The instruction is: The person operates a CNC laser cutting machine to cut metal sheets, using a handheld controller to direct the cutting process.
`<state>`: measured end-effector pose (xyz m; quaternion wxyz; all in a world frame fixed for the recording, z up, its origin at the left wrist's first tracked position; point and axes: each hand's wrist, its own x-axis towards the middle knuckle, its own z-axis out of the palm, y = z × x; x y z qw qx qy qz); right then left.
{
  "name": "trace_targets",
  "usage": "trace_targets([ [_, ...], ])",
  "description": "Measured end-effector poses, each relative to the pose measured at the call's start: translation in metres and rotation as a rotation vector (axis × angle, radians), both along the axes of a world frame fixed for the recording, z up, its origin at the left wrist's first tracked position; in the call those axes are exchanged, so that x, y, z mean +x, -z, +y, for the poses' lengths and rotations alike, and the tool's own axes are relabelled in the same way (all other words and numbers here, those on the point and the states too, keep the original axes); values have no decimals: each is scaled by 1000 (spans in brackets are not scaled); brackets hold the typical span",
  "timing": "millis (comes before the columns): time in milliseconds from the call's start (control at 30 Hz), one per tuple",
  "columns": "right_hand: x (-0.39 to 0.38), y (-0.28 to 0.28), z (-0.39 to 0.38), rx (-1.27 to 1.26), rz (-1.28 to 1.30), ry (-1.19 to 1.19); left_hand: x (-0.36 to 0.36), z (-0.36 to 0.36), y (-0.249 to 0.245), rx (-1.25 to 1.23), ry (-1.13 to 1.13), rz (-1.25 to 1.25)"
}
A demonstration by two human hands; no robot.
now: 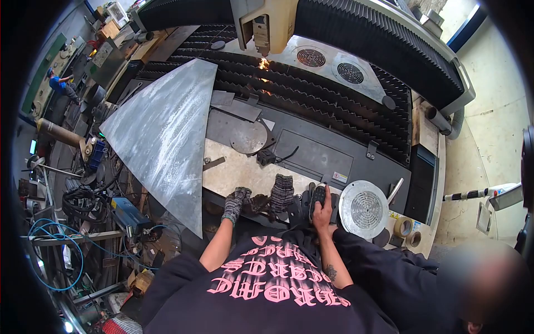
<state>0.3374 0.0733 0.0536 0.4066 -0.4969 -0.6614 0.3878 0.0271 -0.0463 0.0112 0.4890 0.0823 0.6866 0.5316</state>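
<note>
My left hand (236,204), in a grey knitted work glove, is curled at the front edge of the machine bed. What its fingers hold, if anything, is hidden. Close beside it are a dark crumpled glove (256,204) and a striped knitted glove (282,192). Bare, my right hand (322,214) grips a black handheld remote control (317,196) with buttons, the thumb along its side. Just right of that hand, a round metal disc (364,210) with concentric slots lies on the edge. Behind the gloves sits a small black device (266,157) with a cable.
A cutting head (261,36) hangs over toothed slats, with flames (263,64) beneath it. A large metal sheet (167,128) with sharp corners juts out at left. Another person's dark sleeve (384,273) is close on my right. Tape rolls (403,227) lie at the right edge.
</note>
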Motion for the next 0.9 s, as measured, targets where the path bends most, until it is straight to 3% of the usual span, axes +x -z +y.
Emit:
trace_targets([
  [100, -1, 0, 0, 42, -30, 11, 4, 0, -8, 30, -30, -18],
  [200, -1, 0, -1, 49, -28, 17, -5, -3, 9, -155, 150, 221],
  [400, -1, -1, -1, 22, -22, 12, -4, -7, 32, 62, 57, 79],
  [500, -1, 1, -1, 61, -28, 8, -12, -13, 62, -9, 189, 337],
  [600, -1, -3, -2, 44, -27, 17, -1, -4, 1, -24, 94, 87],
  [800, -1, -3, -2, 43, -18, 17, 4, -2, -14, -35, 54, 70],
  [900, -2, -6, -2, 49, -19, 18, 3, -3, 2, -12, -11, -20],
])
